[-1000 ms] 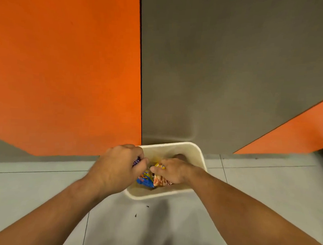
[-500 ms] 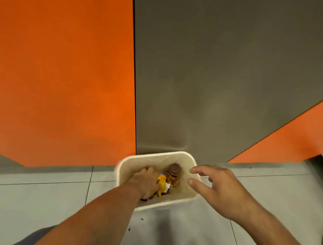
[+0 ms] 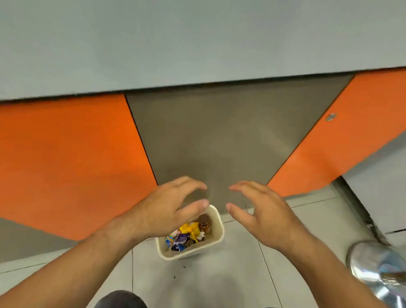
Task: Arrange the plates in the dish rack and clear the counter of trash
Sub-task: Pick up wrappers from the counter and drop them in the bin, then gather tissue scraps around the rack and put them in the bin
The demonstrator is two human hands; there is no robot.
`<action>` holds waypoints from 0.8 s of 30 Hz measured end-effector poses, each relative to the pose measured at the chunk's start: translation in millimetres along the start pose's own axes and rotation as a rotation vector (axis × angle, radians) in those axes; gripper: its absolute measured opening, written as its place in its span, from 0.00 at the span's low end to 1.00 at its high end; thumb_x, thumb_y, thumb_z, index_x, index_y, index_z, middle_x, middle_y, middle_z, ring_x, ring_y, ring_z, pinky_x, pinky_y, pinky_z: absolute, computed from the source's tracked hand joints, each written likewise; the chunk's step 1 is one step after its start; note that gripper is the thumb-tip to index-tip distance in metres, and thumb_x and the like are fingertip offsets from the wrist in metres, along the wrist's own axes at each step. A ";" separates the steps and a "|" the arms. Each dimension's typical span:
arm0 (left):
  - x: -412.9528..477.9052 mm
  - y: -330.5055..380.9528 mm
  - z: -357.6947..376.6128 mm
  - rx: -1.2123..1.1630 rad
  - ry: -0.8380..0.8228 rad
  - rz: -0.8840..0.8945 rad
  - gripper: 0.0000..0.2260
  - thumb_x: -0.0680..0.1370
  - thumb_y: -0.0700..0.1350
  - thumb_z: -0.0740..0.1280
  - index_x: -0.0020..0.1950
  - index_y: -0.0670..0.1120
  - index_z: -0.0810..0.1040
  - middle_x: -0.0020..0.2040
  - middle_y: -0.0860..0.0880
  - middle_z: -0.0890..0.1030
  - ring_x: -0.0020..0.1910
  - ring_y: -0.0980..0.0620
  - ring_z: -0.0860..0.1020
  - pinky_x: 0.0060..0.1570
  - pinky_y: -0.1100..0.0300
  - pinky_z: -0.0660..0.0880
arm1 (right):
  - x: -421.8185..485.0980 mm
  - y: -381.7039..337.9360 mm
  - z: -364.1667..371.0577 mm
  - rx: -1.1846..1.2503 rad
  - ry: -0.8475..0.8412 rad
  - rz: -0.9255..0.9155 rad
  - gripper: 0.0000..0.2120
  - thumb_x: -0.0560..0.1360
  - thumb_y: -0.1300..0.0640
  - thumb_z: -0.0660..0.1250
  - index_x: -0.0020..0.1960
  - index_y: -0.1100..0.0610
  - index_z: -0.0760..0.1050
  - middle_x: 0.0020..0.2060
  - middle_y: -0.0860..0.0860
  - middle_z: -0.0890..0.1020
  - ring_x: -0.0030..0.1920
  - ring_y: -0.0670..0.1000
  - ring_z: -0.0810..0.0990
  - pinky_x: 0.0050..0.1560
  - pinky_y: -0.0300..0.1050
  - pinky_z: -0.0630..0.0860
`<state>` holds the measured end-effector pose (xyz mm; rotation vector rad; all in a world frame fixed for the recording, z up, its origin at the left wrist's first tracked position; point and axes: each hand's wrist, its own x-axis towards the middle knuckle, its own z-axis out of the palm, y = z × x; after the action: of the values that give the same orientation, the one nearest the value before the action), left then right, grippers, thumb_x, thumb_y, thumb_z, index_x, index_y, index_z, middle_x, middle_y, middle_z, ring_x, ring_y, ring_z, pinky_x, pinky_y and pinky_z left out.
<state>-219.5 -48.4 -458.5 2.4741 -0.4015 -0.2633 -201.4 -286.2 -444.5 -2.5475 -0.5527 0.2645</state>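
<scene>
A cream waste bin (image 3: 215, 243) stands on the grey tiled floor against the cabinet front. Inside it lie crumpled wrappers (image 3: 180, 239) in yellow, blue and purple, and a small brown-capped bottle (image 3: 204, 222). My left hand (image 3: 170, 208) hovers above the bin's left side, fingers relaxed and empty. My right hand (image 3: 262, 209) hovers to the right of the bin, fingers spread, holding nothing. No plates or dish rack are in view.
Orange cabinet doors (image 3: 59, 160) and a grey panel (image 3: 221, 140) rise behind the bin, under the grey counter edge (image 3: 201, 50). A shiny metal object (image 3: 382, 273) sits on the floor at the lower right. My dark shoes (image 3: 123, 303) show at the bottom edge.
Both hands have let go of the wrappers and lifted out of the bin. The camera has risen and pulled back, so the counter edge now shows.
</scene>
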 end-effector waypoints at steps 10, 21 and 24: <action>-25.7 236.0 -233.4 0.063 0.210 0.215 0.20 0.75 0.67 0.55 0.62 0.59 0.72 0.59 0.64 0.73 0.58 0.64 0.71 0.57 0.59 0.72 | -65.2 -124.7 -271.1 0.034 0.274 -0.072 0.25 0.73 0.33 0.58 0.64 0.44 0.72 0.60 0.38 0.75 0.60 0.37 0.70 0.52 0.38 0.74; -12.9 342.9 -258.2 0.026 0.373 0.200 0.21 0.74 0.69 0.53 0.61 0.62 0.71 0.57 0.68 0.71 0.58 0.65 0.71 0.54 0.64 0.73 | -112.0 -111.3 -392.2 0.078 0.386 -0.073 0.15 0.77 0.43 0.63 0.62 0.46 0.75 0.56 0.33 0.74 0.57 0.29 0.69 0.51 0.25 0.67; -1.5 353.1 -252.0 0.038 0.378 0.178 0.21 0.74 0.69 0.53 0.60 0.61 0.72 0.57 0.68 0.72 0.57 0.65 0.71 0.55 0.64 0.72 | -114.4 -96.0 -402.8 0.093 0.398 -0.064 0.14 0.77 0.46 0.64 0.61 0.47 0.76 0.53 0.33 0.75 0.57 0.30 0.70 0.54 0.27 0.68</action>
<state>-229.3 -182.4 -46.0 2.4331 -0.4622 0.2836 -219.9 -439.6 -43.7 -2.3963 -0.4530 -0.2312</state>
